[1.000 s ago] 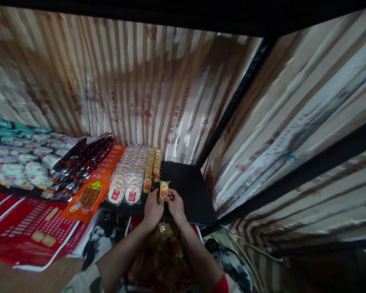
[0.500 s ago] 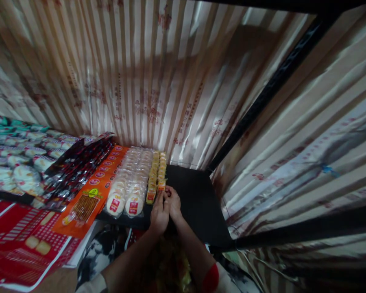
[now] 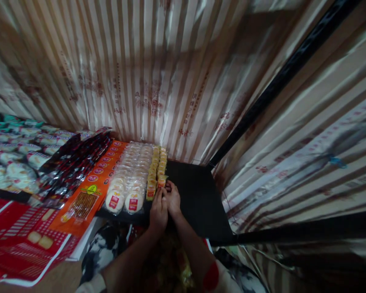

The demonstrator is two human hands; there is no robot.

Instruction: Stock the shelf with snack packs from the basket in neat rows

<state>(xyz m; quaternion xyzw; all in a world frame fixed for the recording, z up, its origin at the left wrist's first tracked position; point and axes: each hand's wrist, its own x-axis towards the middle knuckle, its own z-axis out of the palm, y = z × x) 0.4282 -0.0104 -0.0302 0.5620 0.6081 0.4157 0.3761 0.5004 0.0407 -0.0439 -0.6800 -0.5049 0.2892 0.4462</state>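
At the front end of the rightmost row of small yellow snack packets, my two hands meet. My left hand has its fingers closed at the lower edge of a yellow packet with a red label. Pressed against it, my right hand curls its fingers round the right side of the same packet. A second row of yellow packets stands just left of it. Beside that are two rows of round white crackers in clear wrappers. My fingertips partly cover the packet.
The packets stand on a black shelf with a dark post at its right back corner. Left are an orange snack sheet, dark red packets and white packets. A red printed sheet hangs in front. Striped sheeting lines the back.
The view has shifted slightly. Both hands stay together at the front of the right yellow row, and more of the front packet now shows above my fingers.
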